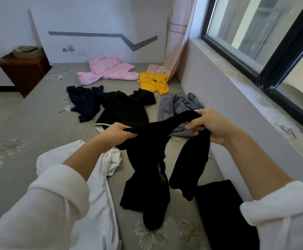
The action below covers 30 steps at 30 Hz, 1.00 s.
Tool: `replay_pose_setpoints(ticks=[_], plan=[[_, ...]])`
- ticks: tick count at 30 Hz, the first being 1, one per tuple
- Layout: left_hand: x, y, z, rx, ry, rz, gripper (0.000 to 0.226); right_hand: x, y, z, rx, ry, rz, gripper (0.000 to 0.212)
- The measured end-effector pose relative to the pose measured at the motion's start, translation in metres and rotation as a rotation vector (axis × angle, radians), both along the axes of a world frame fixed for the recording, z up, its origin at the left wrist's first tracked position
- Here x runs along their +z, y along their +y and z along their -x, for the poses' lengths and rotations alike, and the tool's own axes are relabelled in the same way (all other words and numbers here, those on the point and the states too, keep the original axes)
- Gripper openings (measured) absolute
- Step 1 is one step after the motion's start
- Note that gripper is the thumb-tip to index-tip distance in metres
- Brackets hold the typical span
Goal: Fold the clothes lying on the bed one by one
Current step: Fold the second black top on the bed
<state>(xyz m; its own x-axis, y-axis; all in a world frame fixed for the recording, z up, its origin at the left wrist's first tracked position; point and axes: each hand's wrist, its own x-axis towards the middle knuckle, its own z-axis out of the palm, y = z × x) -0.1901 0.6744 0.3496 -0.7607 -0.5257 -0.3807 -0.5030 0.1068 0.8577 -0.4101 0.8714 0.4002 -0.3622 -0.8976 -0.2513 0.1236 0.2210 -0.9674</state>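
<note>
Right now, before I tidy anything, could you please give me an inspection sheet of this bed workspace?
Surface: grey floral bed, clothes strewn across it.
Job's things: black tights held up, legs hanging down; pink garment, yellow top, navy garment, black garment, grey garment, white garment lie unfolded; flat black piece nearest.
Clutter: unclear items on the nightstand.
Hands: left hand and right hand each grip the tights' top edge.
Cables: nothing seen.
Surroundings: window and curtain on the right.
</note>
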Motion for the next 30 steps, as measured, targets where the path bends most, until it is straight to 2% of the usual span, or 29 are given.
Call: replay_pose_setpoints(ticks=[3, 6, 10, 11, 12, 14, 16, 20, 22, 26, 30], plan=[[0.004, -0.008, -0.006, 0.007, 0.023, -0.154, 0.025, 0.001, 0.008, 0.013, -0.093, 0.21, -0.141, 0.017], [0.01, -0.007, -0.006, -0.06, 0.031, -0.23, 0.026, -0.005, 0.008, 0.013, -0.184, 0.385, -0.14, 0.01], [0.018, 0.003, 0.006, 0.005, 0.064, -0.25, 0.023, -0.026, -0.001, -0.002, -0.316, 0.838, -0.189, 0.038], [0.02, 0.006, 0.01, 0.026, 0.071, -0.248, 0.023, -0.034, -0.002, -0.011, -0.304, 0.857, -0.157, 0.035], [0.021, 0.008, 0.013, 0.04, 0.071, -0.238, 0.024, -0.042, -0.004, -0.022, -0.259, 0.798, -0.133, 0.027], [0.023, 0.014, 0.019, 0.04, 0.049, -0.197, 0.023, -0.057, -0.006, -0.05, -0.054, 0.548, -0.181, 0.018], [0.025, 0.019, 0.023, 0.025, 0.025, -0.164, 0.022, -0.071, -0.009, -0.068, 0.099, 0.377, -0.245, 0.03], [0.027, 0.018, 0.02, 0.009, 0.032, -0.19, 0.023, -0.072, -0.018, -0.066, -0.03, 0.392, -0.194, 0.061], [0.028, 0.015, 0.016, 0.002, 0.05, -0.203, 0.022, -0.068, -0.022, -0.059, 0.066, 0.394, -0.189, 0.051], [0.03, 0.008, 0.007, 0.027, 0.069, -0.213, 0.02, -0.06, -0.029, -0.056, 0.212, 0.374, -0.134, 0.004], [0.031, -0.009, -0.004, 0.166, 0.066, -0.159, 0.022, -0.032, -0.033, -0.04, 0.201, 0.402, -0.083, 0.013]])
